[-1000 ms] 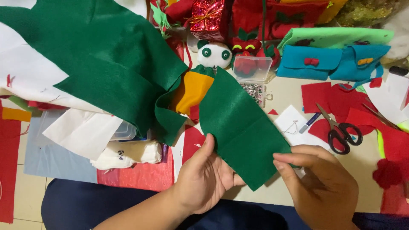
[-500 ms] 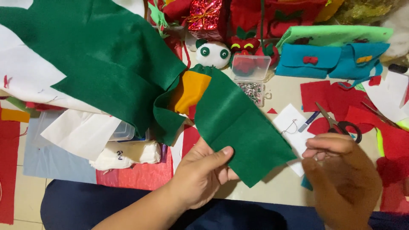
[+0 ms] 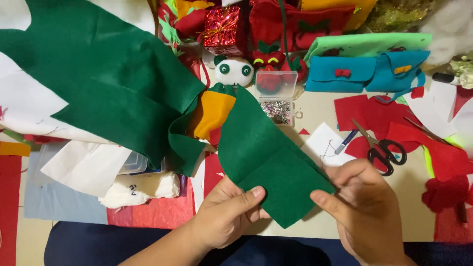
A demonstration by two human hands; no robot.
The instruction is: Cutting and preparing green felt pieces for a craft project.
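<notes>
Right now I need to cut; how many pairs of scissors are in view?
1: black-handled scissors on the red felt, right of the right hand. More may be hidden under fabric.

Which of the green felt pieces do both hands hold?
The smaller dark green strip, pinched by the left hand and right hand; the big sheet lies untouched.

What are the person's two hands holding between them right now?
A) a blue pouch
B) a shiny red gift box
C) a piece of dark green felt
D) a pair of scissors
C: the left hand and the right hand both pinch the lower end of the dark green felt, while the scissors lie untouched on the table to the right.
</notes>
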